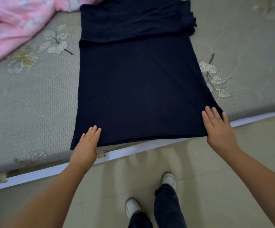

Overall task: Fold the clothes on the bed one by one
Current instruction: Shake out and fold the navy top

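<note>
A dark navy garment (138, 86) lies flat on the bed (31, 102), its length running away from me, with its far part folded over itself in a thicker layer. The near hem sits at the bed's edge. My left hand (87, 143) rests flat on the near left corner of the garment, fingers stretched out. On the near right corner my right hand (217, 127) lies flat with its fingers spread. Neither hand pinches the cloth.
A pink flowered blanket (13, 25) is bunched at the far left of the bed. The grey bedcover has a leaf pattern. The white bed frame edge (133, 150) runs diagonally in front of me. Below are the tiled floor and my white shoes (168, 178).
</note>
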Action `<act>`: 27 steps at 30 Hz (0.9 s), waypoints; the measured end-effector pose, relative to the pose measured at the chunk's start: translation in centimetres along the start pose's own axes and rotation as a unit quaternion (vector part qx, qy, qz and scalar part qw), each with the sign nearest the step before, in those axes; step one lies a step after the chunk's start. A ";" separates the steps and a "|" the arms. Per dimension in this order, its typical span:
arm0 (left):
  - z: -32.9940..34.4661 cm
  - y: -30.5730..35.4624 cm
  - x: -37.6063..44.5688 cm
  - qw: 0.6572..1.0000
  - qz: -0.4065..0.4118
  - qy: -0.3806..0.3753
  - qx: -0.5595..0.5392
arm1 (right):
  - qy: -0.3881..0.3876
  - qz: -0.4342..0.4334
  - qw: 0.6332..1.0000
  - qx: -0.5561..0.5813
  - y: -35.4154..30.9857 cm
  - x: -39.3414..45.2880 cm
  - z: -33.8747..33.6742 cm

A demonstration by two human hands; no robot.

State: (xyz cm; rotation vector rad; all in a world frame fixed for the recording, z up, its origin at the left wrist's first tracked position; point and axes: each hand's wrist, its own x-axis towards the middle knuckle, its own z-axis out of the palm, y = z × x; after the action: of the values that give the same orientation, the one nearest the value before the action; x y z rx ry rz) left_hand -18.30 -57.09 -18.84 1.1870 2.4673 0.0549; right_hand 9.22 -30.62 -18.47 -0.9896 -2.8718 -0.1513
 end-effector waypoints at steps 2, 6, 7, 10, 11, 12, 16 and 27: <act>-1.0 -0.3 -1.2 0.999 0.001 -0.031 0.020 | -0.005 -0.005 1.000 -0.011 -0.5 -1.3 -1.3; -2.3 -0.6 -5.9 0.998 0.009 -0.047 0.033 | -0.126 0.023 0.992 -0.018 -2.5 -5.4 -3.9; -2.4 -0.8 -7.3 0.998 0.013 -0.048 0.039 | -0.165 0.040 0.985 -0.011 -2.7 -6.6 -4.3; -3.4 -1.9 -11.6 0.997 0.016 -0.063 0.040 | -0.243 0.081 0.966 -0.018 -3.3 -9.5 -6.6; -3.9 -2.3 -12.5 0.997 0.013 -0.066 0.038 | -0.252 0.079 0.964 -0.028 -3.5 -10.0 -7.5; -4.5 -2.6 -13.0 0.997 0.012 -0.068 0.040 | -0.251 0.079 0.964 -0.028 -3.6 -10.3 -8.1; -8.3 -2.7 -12.5 0.997 0.022 -0.044 0.054 | -0.217 0.104 0.971 -0.010 -4.5 -8.6 -11.9; -19.9 -1.0 -3.7 0.994 0.038 0.095 0.038 | -0.118 0.128 0.981 -0.089 -3.3 6.1 -20.8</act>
State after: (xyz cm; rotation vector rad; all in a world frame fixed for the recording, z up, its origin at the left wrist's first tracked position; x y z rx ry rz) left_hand -24.32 -57.81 0.53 1.3651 2.6072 0.1019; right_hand 3.64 -32.14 2.66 -1.4943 -2.9394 -0.2918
